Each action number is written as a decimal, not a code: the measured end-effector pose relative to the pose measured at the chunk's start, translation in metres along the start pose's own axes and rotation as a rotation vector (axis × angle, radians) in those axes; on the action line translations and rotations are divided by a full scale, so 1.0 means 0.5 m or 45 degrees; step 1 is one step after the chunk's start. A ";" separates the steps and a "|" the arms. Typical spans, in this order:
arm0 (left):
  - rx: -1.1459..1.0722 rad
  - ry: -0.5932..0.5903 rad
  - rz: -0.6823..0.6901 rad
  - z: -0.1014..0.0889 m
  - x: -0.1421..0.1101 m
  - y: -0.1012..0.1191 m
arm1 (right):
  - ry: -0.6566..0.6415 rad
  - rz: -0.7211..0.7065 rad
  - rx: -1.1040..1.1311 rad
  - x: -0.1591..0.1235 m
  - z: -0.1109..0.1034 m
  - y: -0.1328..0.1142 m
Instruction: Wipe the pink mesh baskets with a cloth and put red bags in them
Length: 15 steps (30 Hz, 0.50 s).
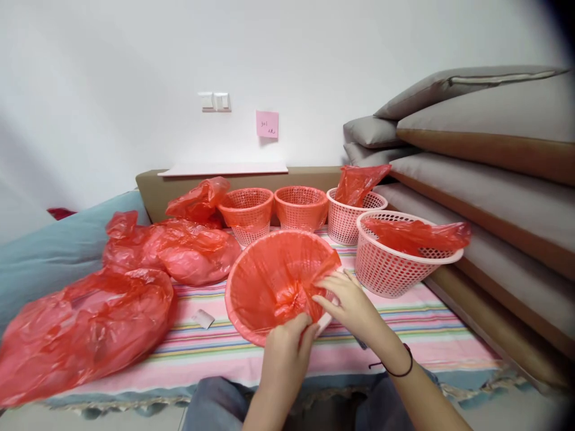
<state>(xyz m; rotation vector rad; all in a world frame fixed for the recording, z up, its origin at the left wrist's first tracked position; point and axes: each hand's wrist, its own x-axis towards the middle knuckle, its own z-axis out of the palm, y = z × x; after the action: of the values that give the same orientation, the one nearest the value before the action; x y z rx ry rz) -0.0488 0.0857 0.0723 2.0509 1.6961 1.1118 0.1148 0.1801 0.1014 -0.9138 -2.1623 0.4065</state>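
Note:
In the middle, a plastic basket [238, 251] tilts towards me. A thin red plastic bag [269, 275] lines its inside, bunched up at the bottom and folded over most of the rim. My left hand [287, 344] pinches the bag's edge at the near rim. On the right side of the rim, my right hand [345, 299] grips the bag, its fingers over the red film and the thumb towards the middle. A strip of pale bare rim shows between my two hands. The left fingertips are partly hidden.
Behind stand two red-lined baskets [246, 200] [300, 200]. To the right, two pink baskets [344, 224] [381, 272] hold loose red bags. Red-bagged items [90, 323] lie left on the striped cloth [215, 359], near a small white packet [203, 318]. Grey cushions [489, 173] are stacked right.

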 end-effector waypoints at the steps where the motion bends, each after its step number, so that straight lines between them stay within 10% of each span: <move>1: -0.081 -0.064 -0.055 -0.014 0.003 -0.003 | 0.001 0.001 -0.016 -0.010 0.003 0.013; 7: 0.192 0.129 -0.158 -0.102 0.063 -0.036 | 0.129 -0.004 0.057 -0.073 0.007 0.068; 15: 0.573 0.351 -0.460 -0.206 0.302 -0.106 | 0.179 -0.104 0.082 -0.140 -0.003 0.071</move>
<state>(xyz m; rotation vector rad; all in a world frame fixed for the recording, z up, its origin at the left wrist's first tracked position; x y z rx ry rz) -0.1541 0.2129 0.1673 1.7553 2.5261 0.9919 0.1661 0.1546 0.0480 -0.7919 -2.0393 0.3587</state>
